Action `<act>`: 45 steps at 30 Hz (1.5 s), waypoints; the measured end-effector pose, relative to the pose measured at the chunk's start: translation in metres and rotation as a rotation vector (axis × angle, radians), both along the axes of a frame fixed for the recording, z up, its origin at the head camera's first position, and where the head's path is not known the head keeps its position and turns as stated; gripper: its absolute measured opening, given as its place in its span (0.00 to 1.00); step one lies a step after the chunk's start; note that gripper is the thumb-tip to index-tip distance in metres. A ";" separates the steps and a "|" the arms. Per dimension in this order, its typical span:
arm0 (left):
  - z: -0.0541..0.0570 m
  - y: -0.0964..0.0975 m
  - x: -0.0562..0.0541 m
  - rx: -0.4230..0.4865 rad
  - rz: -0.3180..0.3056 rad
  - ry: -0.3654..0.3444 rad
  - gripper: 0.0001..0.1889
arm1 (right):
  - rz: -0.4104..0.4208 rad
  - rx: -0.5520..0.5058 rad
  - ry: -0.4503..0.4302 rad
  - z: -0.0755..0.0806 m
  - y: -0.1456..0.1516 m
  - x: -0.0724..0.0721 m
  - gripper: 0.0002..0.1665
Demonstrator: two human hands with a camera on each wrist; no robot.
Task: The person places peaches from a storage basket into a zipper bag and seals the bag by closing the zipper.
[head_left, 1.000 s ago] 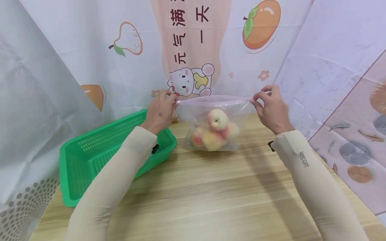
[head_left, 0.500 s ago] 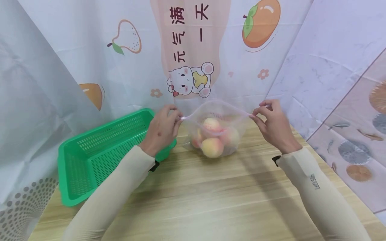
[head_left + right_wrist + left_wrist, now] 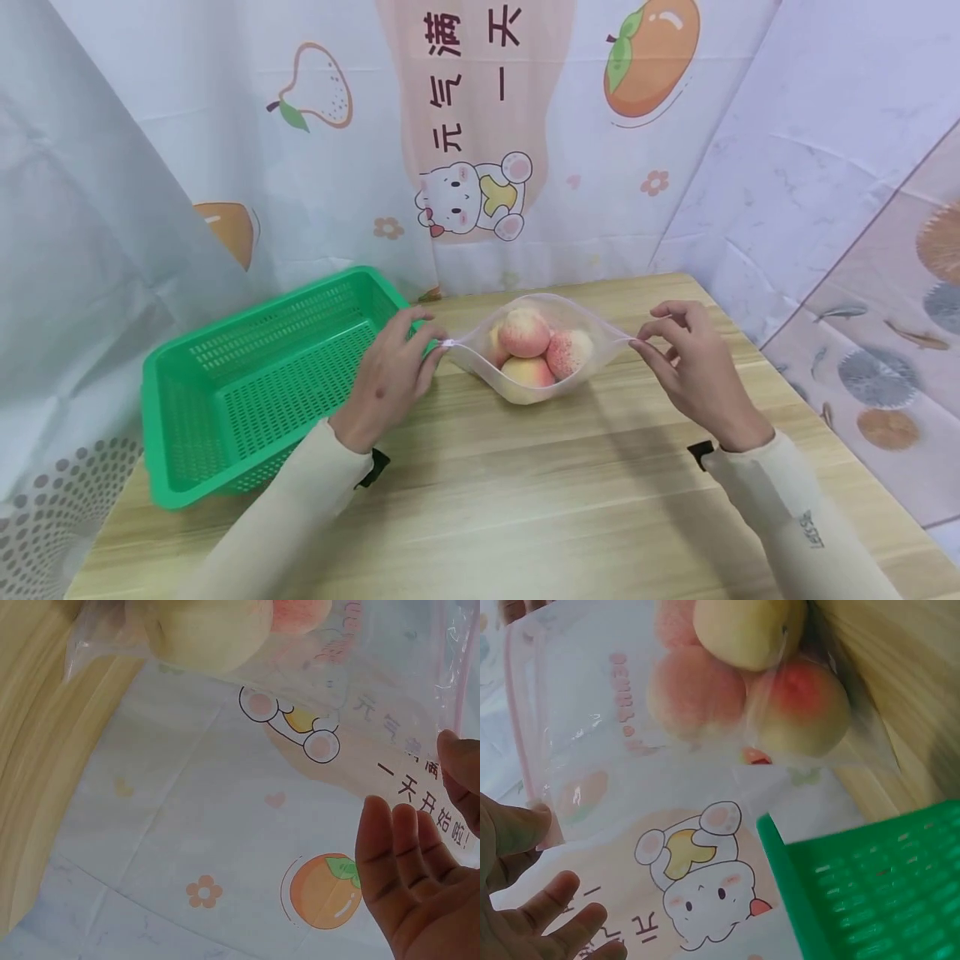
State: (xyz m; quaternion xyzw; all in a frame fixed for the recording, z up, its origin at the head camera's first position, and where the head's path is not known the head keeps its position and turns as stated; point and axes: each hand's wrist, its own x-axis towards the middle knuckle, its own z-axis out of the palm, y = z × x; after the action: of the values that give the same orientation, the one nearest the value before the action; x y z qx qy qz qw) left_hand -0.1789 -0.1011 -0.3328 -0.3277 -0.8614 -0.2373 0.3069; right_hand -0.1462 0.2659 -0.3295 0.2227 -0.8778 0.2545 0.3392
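A clear zip bag (image 3: 517, 392) with a pink-white zip edge sits on the wooden table, its mouth gaping upward. Inside lie several red-and-yellow peaches (image 3: 525, 332), seen through the film in the left wrist view as peaches (image 3: 705, 682). My left hand (image 3: 392, 367) pinches the bag's left top corner by the white slider (image 3: 447, 342). At the opposite corner, my right hand (image 3: 693, 371) pinches the zip edge between thumb and finger. Both wrist views show the other fingers held off the film. The bag's bottom is hidden in the head view.
A green plastic basket (image 3: 157, 417) with slotted walls stands left of the bag, close to my left forearm. The wooden table (image 3: 525, 500) reaches back to a printed curtain (image 3: 337, 200) with cartoon fruit. Another patterned cloth (image 3: 862, 333) hangs on the right.
Both hands have come down and nearer, lowering the bag's top edge. Its mouth has spread from a narrow slit to a wide gap, showing the peaches from above. The basket stays put.
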 end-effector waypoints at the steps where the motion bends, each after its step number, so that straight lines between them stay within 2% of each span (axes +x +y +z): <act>1: -0.002 0.000 0.002 0.008 -0.004 0.006 0.05 | 0.005 -0.005 0.004 -0.002 0.000 0.002 0.13; 8: -0.010 -0.001 0.010 0.074 0.002 0.007 0.06 | 0.036 -0.033 0.011 -0.006 -0.001 0.015 0.15; 11: -0.011 0.000 0.012 0.093 -0.001 0.000 0.06 | 0.055 -0.032 0.023 -0.006 -0.002 0.018 0.07; 12: -0.011 0.000 0.012 0.102 -0.003 -0.001 0.07 | 0.058 -0.032 0.037 -0.005 -0.004 0.019 0.08; 16: -0.007 -0.001 0.011 0.108 -0.006 0.021 0.07 | 0.107 0.014 0.165 0.008 -0.022 0.021 0.29; 17: -0.006 -0.001 0.011 0.103 -0.009 0.030 0.06 | 0.122 0.036 0.200 0.013 -0.029 0.021 0.31; 20: -0.003 -0.002 0.011 0.069 -0.015 0.054 0.05 | 0.169 0.126 0.266 0.026 -0.052 0.022 0.26; 23: 0.000 -0.003 0.012 0.041 -0.025 0.065 0.05 | 0.207 0.216 0.256 0.036 -0.076 0.021 0.16; 25: 0.002 -0.003 0.013 0.025 -0.029 0.074 0.05 | 0.216 0.270 0.242 0.040 -0.091 0.020 0.14; 30: 0.004 -0.005 0.015 -0.020 -0.042 0.120 0.06 | 0.152 0.369 0.222 0.042 -0.125 0.018 0.21; 37: 0.004 -0.007 0.017 -0.033 -0.048 0.145 0.06 | 0.025 0.479 0.223 0.037 -0.157 0.010 0.16; 45: 0.000 -0.008 0.018 0.006 -0.046 0.149 0.06 | -0.008 0.529 0.208 0.029 -0.172 0.003 0.12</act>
State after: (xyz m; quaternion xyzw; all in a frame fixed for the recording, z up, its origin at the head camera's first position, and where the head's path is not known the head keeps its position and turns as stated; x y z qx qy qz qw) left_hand -0.1612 -0.1091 -0.3333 -0.3632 -0.8278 -0.2217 0.3655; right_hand -0.1435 0.0944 -0.3003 0.3251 -0.8750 -0.0089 0.3586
